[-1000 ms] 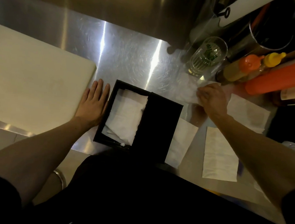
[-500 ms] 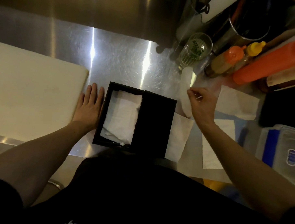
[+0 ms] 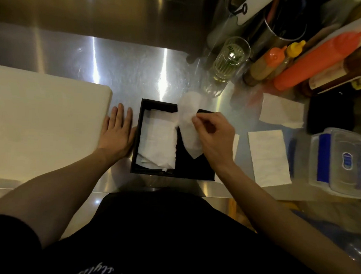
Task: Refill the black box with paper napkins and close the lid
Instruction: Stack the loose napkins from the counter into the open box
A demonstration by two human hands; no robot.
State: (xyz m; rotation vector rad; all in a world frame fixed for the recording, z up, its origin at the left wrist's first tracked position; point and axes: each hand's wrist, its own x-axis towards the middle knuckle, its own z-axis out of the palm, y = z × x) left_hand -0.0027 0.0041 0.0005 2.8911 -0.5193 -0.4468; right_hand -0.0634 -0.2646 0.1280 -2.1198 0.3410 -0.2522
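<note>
Pinching a paper napkin between thumb and fingertips, the right hand hovers over the black box, above its right half. The napkin hangs loose and curved. Its top end reaches past the box's far rim and its bottom tip hangs over the lid.

The lid is a black panel covering the right part of the box; the left part is uncovered. Cannot tell whether the lid is hinged or just laid across. A stack of napkins lies inside the uncovered part, white, a bit skewed, with ragged edges at the near end.

The left hand is released, flat and palm down on the steel counter. Its fingers are straight and point away from the person. It lies just beside the box's left wall, between the box and a white cutting board. Cannot tell if it touches the wall.

The box sits at the counter's near edge, right in front of the person's black shirt.

Right of the box, two loose napkins lie flat on the counter, a near one and a far one. A clear plastic container with a blue part sits at far right. At back right stand a drinking glass, an orange-capped bottle, a yellow-capped bottle, a big orange squeeze bottle and a metal canister.
</note>
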